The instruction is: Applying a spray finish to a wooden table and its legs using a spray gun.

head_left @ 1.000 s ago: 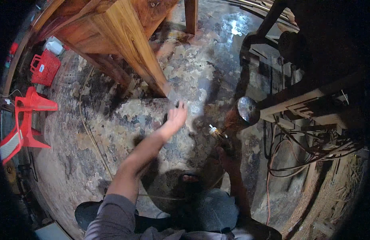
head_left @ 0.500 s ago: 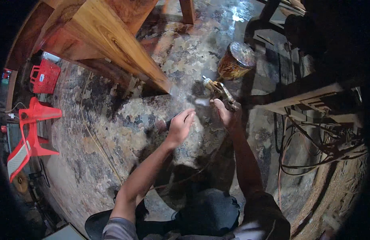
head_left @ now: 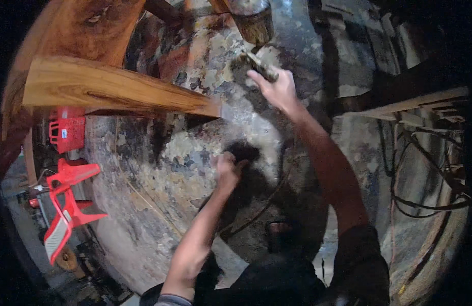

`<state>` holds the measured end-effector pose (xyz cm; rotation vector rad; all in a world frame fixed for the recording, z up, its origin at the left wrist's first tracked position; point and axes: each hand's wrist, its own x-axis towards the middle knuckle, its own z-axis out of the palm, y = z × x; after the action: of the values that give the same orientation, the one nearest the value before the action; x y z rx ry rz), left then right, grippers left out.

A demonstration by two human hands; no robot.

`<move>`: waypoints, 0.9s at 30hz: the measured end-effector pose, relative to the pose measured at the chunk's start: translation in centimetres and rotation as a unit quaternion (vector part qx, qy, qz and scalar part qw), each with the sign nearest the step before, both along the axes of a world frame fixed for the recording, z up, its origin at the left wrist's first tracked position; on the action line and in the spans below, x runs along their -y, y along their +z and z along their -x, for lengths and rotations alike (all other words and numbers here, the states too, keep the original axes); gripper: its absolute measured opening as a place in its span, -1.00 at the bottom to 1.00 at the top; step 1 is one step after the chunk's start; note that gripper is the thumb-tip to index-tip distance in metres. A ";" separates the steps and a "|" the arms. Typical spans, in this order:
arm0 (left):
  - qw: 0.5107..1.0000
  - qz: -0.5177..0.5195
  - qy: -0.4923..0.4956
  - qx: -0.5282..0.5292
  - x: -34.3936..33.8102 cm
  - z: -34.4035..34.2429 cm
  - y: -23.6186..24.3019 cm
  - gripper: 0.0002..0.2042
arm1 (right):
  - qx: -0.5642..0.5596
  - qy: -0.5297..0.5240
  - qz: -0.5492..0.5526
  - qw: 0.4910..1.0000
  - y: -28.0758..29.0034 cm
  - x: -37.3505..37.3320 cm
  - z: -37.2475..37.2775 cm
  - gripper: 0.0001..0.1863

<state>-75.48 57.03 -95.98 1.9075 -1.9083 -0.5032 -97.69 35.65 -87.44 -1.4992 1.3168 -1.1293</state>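
My right hand (head_left: 282,92) is closed around a spray gun (head_left: 259,66), blurred by motion, with its nozzle end pointing to the upper left. A stained brown cup (head_left: 256,28) with a metallic top stands just beyond the gun; the join between them is hard to make out. My left hand (head_left: 228,168) hangs lower over the floor, its fingers curled in, with nothing visible in them. Left of the gun, a tapered, wood-grained furniture leg (head_left: 129,89) reaches in from the left, its narrow end near the middle of the view.
Blotchy, paint-stained floor (head_left: 175,194) spreads beneath. Along the left stand a red plastic basket (head_left: 70,133) and a red plastic chair (head_left: 75,196). A thin hose (head_left: 259,214) crosses the floor near my feet. Wooden framing (head_left: 419,104) and dark cables (head_left: 419,206) lie at the right.
My right hand and the spray gun have moved up and left in the view, the cup with them. My left hand is lower, its fingers more curled. The whole view has turned.
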 end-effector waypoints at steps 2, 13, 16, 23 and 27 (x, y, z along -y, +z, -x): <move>0.998 0.015 -0.054 -0.002 0.1 -0.6 -0.2 -0.67 | -0.021 0.014 -0.035 0.999 -0.8 2.3 -1.1 -0.47; 0.977 -0.213 0.025 0.013 2.9 0.1 2.4 -0.58 | 0.015 -0.044 0.071 0.996 -5.3 13.4 -8.7 -0.44; 0.974 -0.222 0.018 0.032 3.3 0.3 2.8 -0.60 | 0.019 -0.053 0.036 0.998 -5.2 15.7 -9.7 -0.43; 0.983 -0.182 -0.018 0.033 3.4 0.0 2.5 -0.59 | 0.135 -0.056 0.096 0.985 -3.0 16.9 -9.8 -0.39; 0.978 -0.209 -0.003 0.015 3.2 -0.1 2.5 -0.63 | 0.168 -0.065 0.189 0.965 -0.5 17.7 -10.7 -0.29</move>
<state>-75.40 53.85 -93.50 2.1711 -1.9424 -0.9463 -86.99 17.98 -87.97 -1.4135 1.0130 -1.7121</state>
